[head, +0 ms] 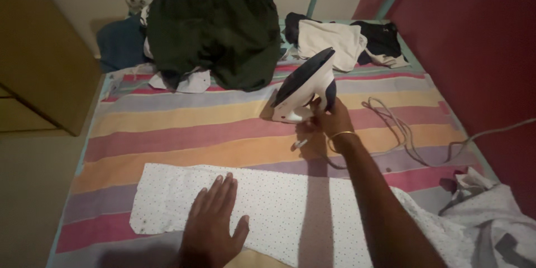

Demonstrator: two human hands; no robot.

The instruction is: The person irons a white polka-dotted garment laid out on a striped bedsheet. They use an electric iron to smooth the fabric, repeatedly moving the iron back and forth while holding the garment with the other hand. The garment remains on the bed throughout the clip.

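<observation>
The head view looks down on a bed covered by a striped sheet [184,128] in bands of pink, orange, lilac and grey; across its near part lies a white dotted cloth [279,201], spread flat; the left hand [212,226] rests palm down on that cloth, fingers stretched out and slightly spread, gripping nothing.

Further up the bed, the right hand [329,120] reaches out with a gold bangle [341,138] at the wrist; its fingers are wrapped round the rear of an iron [304,86], white and dark blue, which is tilted up on its heel with the pointed nose aimed up and to the right; the heel sits on or just above the sheet, I cannot tell which; the iron is well apart from the dotted cloth.

A pale cord [402,128] loops over the sheet to the right of the hand and trails toward the red wall [480,50].

At the far end lies a heap of dark green clothing [218,28], and beside it, to the right, a cream garment [329,42] on darker pieces; at the near right corner, more white fabric [480,212] lies bunched; a wooden cabinet [39,50] stands at the left.
</observation>
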